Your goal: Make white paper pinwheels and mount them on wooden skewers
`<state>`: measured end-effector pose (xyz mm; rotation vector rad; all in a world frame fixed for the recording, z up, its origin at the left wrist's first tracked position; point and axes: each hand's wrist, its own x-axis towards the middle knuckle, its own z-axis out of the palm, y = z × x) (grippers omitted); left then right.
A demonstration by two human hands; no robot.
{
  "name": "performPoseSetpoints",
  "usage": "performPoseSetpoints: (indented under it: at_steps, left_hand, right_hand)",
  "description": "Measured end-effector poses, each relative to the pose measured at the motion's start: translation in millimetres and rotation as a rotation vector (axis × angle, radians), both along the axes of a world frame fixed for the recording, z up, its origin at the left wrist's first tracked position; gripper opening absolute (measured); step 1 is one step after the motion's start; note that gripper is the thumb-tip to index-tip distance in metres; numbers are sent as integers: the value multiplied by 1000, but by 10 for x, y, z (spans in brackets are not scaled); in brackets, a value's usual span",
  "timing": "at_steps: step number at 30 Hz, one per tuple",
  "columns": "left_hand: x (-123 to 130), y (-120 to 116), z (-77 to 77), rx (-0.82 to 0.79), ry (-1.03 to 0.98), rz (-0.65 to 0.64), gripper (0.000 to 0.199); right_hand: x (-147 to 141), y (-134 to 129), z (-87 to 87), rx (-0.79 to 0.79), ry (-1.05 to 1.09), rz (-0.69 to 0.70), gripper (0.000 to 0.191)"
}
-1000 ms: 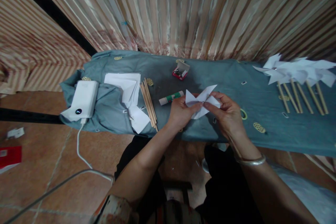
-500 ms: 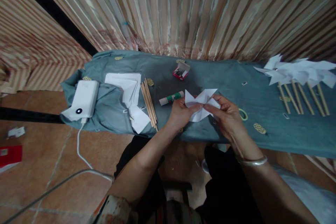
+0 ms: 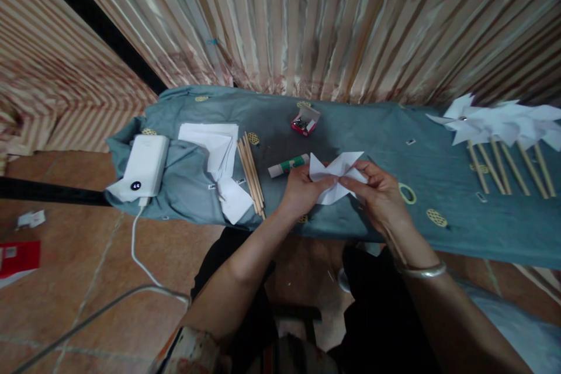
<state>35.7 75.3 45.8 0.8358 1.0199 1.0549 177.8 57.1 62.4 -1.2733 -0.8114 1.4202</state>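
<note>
The left hand (image 3: pixel 301 193) and the right hand (image 3: pixel 382 196) are gripping a folded white paper pinwheel (image 3: pixel 336 168), pinching it from both sides near its centre and holding it over the cloth-covered table (image 3: pixel 372 128). A glue stick (image 3: pixel 288 165) is lying just beside the left hand, an open red box (image 3: pixel 302 125) is sitting beyond it, wooden sticks (image 3: pixel 250 175) are lying farther left, and stick-mounted pinwheels (image 3: pixel 499 121) are resting at the far right

A pleated, striped curtain (image 3: pixel 298 23) is hung behind the far edge of the cloth-covered table (image 3: pixel 372 125). Black bars (image 3: pixel 96 20) are seen at its left corners. Below the near edge, reddish-brown floor tiles (image 3: pixel 65 280) are dimly lit.
</note>
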Motion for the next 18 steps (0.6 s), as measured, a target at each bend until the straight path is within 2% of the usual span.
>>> performPoseSetpoints:
  at_steps: [6,10,18]
  left_hand:
    - [-9,4,20,22,0,5,22]
    - [-26,7,31,2,39,4,23]
    - [-17,16,18,-29,24,7,25]
  right_hand:
    - [4,11,-14,8,-18,-30,42]
    - [-6,5,4,9,-16,14,39]
    - [-28,12,32,11,-17,-26,38]
